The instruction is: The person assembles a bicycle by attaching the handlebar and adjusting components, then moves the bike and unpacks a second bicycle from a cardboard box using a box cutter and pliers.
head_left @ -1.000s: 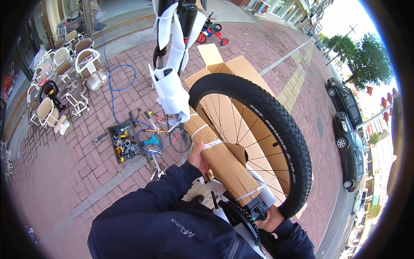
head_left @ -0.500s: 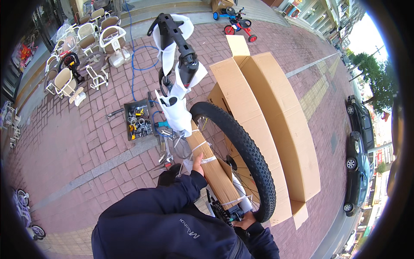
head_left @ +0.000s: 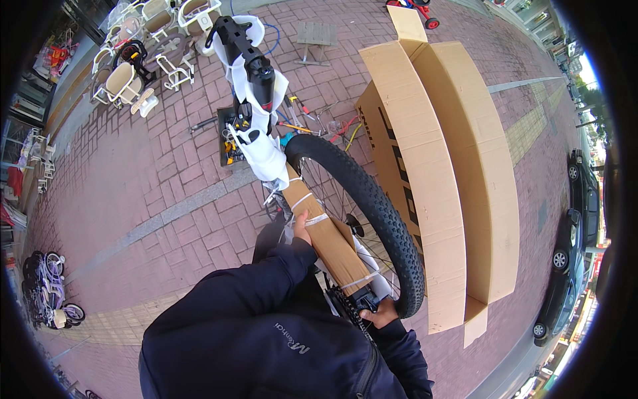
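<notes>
A partly packed bicycle tilts in front of me, its frame tube wrapped in brown cardboard (head_left: 335,256) tied with white straps. My left hand (head_left: 302,227) is closed on the side of this wrapped tube. At the tube's near end, my right hand (head_left: 380,314) grips the bicycle beside a black part, with the tyre just to its right; its exact hold is partly hidden. A loose wheel with a knobby black tyre (head_left: 375,196) lies along the frame's right side. White foam (head_left: 262,158) covers the far end, below a black upper part (head_left: 256,70). Chain parts (head_left: 342,307) show near my jacket.
A tall, open cardboard box (head_left: 435,179) stands to the right. Beyond the bicycle are a tool tray (head_left: 229,151), scattered hand tools and a small stool (head_left: 316,41). Child seats (head_left: 124,83) crowd the far left; small bicycles (head_left: 53,289) stand at the left. Parked cars line the right.
My view and the bicycle have shifted against the ground. The box now appears farther right, the tool tray is partly behind the foam, and the stool shows. Both hands keep their holds.
</notes>
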`<state>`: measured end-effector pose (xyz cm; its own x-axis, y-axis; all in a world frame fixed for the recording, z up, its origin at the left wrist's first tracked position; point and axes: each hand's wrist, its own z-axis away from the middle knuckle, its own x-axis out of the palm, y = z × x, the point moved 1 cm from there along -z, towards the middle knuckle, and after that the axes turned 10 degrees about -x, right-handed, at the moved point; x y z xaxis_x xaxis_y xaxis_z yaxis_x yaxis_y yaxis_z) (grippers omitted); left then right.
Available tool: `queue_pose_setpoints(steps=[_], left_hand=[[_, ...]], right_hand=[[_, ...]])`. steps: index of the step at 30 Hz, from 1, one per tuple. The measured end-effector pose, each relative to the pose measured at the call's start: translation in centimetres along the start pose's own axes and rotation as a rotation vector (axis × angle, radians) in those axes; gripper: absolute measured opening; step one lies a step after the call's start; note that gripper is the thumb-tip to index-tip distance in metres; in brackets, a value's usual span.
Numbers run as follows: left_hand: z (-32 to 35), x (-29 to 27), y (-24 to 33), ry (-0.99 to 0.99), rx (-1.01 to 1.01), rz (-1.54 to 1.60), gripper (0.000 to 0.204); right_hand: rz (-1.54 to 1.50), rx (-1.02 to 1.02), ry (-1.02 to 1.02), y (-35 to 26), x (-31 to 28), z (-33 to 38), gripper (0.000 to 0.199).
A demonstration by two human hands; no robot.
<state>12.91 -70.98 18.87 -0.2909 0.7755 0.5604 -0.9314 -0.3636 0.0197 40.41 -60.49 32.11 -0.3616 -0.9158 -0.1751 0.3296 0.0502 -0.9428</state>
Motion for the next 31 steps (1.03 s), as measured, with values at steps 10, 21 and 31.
queue_pose_setpoints(steps=[10,21,31], left_hand=[[-3.3,-6.7,4.6,0.041,-0.630,-0.632,0.090],[-12.4,-18.6,-0.9,0.493,-0.516,-0.503,0.041],[-17.0,-18.6,-10.9,0.154,-0.585,0.068,0.040]], right_hand=[[0.388,0.260,-0.128,-11.4,-0.2,-2.8,0.063],[0.493,0.634,-0.168,-20.7,1.9,-7.2,0.054],[0.328,0.929,-0.762,-23.0,-5.1,-0.8,0.071]])
